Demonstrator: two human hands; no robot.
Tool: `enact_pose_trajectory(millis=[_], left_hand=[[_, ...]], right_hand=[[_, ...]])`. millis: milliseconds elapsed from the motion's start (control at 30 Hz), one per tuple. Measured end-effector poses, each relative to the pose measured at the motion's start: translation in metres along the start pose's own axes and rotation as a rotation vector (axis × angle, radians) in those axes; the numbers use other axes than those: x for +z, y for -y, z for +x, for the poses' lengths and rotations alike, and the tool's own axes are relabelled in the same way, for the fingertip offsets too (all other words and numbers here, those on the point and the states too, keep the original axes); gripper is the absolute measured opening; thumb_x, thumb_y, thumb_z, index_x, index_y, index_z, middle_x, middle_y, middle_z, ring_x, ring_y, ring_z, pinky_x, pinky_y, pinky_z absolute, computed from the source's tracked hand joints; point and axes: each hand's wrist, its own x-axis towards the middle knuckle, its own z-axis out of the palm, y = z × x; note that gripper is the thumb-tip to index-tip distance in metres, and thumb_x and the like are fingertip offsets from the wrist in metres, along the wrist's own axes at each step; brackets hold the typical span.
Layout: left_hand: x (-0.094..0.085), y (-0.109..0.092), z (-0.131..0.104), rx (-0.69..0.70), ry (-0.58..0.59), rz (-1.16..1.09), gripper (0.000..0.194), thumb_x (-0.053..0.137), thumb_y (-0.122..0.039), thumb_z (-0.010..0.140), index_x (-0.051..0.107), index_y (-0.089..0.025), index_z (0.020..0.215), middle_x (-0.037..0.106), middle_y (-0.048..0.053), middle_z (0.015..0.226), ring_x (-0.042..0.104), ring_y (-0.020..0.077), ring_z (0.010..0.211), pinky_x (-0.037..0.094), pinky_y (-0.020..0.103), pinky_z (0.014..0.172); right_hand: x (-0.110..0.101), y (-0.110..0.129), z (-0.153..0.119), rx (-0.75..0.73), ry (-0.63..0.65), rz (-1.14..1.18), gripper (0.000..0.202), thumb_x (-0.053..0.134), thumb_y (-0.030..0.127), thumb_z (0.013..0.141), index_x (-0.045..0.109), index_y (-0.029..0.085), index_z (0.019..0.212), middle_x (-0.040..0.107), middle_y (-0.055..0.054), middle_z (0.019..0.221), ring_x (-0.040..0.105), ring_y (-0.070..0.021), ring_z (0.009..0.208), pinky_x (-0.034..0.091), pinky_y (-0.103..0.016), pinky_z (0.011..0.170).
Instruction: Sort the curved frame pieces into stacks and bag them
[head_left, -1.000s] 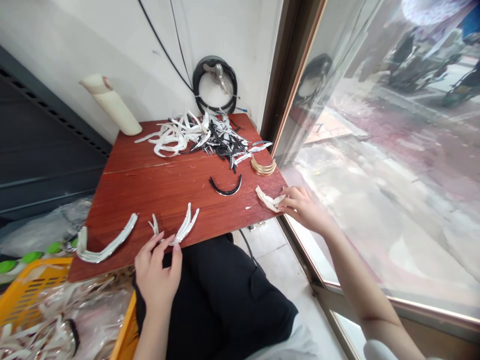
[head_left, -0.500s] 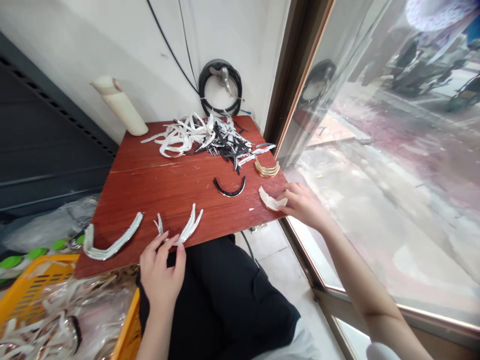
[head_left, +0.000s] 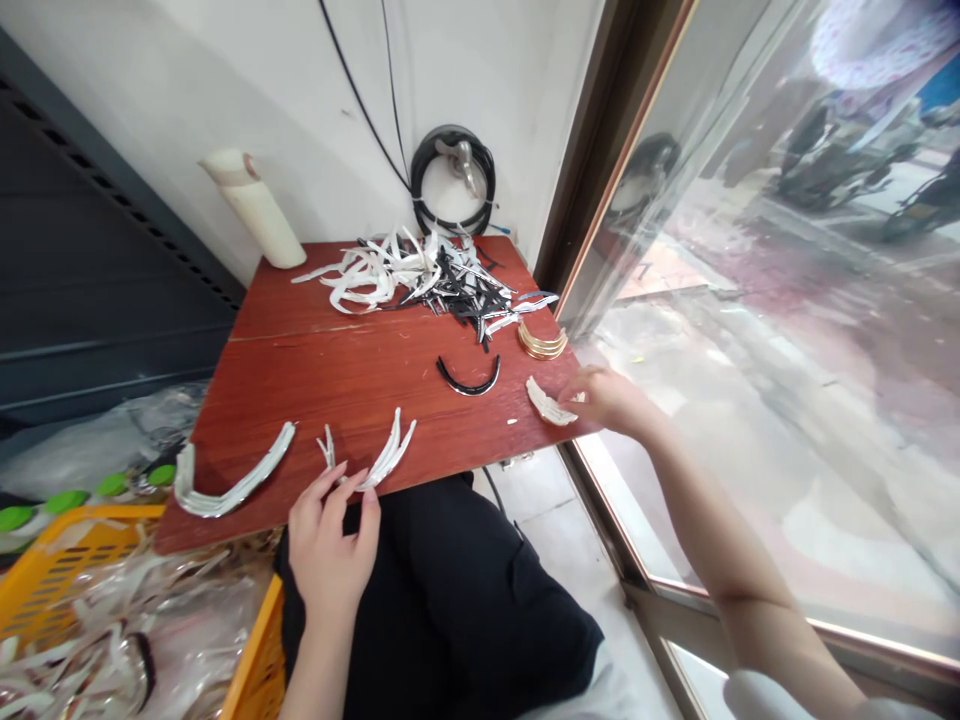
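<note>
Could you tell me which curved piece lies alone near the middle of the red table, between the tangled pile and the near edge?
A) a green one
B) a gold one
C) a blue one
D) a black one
D: a single black curved piece lies by itself on the red table, nearer than the tangled pile.
</note>
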Motion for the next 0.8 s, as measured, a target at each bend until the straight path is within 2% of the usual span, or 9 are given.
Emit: enact_pose_trajectory(millis=[167,400,567,800], left_hand=[[0.000,-0.001,0.000,0.008,-0.003,0.010,0.025,0.064,-0.022,0.087,0.067,-0.020,0.112,0.062,0.011,0.127,0.058,0.0270,0.117,0.042,0.043,0.105],[0.000,0.000,0.001,0.018,-0.013,0.009,0.025,0.065,-0.022,0.086,0.068,-0.019,0.111,0.063,0.012,0.126,0.059,0.0269,0.116,0.044,0.043,0.104],[0.000,0.001,0.001,0.008,-0.007,0.010,0.026,0.065,-0.022,0.086,0.067,-0.020,0.112,0.063,0.011,0.126,0.059,0.0269,0.116,0.043,0.043,0.104],[0.000,0.001,0.000,0.023,-0.014,0.011,0.025,0.065,-0.022,0.087,0.068,-0.020,0.112,0.063,0.012,0.125,0.059,0.0275,0.116,0.044,0.043,0.103]], right_hand=[[0.012,0.003,-0.005,0.042,-0.026,-0.015,0.012,0.064,0.016,0.081,0.075,0.022,0.079,0.074,-0.004,0.088,0.066,-0.0221,0.085,0.049,-0.032,0.078],[0.008,0.007,-0.004,0.070,-0.024,-0.018,0.008,0.068,0.017,0.081,0.075,0.020,0.079,0.073,-0.004,0.086,0.065,-0.0222,0.085,0.047,-0.031,0.078],[0.005,0.007,-0.001,0.107,-0.067,-0.010,0.009,0.065,0.020,0.086,0.074,0.021,0.084,0.073,-0.004,0.090,0.065,-0.0206,0.084,0.047,-0.029,0.074],[0.007,0.006,0.009,0.168,0.029,-0.058,0.009,0.068,0.023,0.085,0.076,0.023,0.082,0.076,-0.004,0.091,0.067,-0.0241,0.090,0.048,-0.032,0.077]])
